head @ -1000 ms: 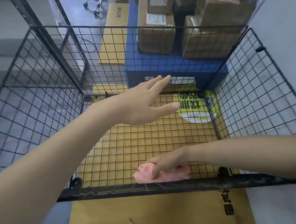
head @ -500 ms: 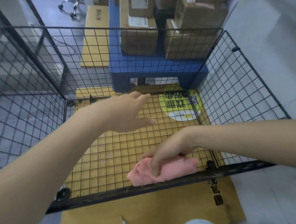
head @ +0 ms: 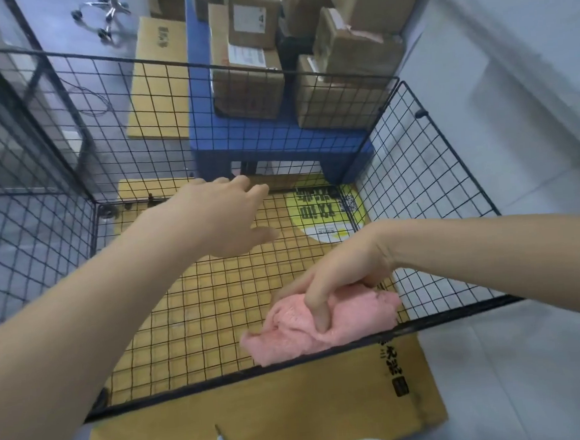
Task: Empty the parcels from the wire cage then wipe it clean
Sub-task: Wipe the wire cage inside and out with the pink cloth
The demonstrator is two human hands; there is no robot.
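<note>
While the left hand (head: 223, 221) hovers spread, right hand (head: 340, 271) grips pink cloth (head: 290, 336) beneath it.

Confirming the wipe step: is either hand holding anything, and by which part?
The right hand grips the pink cloth by its bunched middle, fingers pressed into it, near the wire cage's front right corner. The left hand holds nothing.

Grey floor (head: 531, 357) bears flat cardboard (head: 295, 412) under the wire cage (head: 428, 210), plus perhaps a blue pallet (head: 259, 143).
</note>
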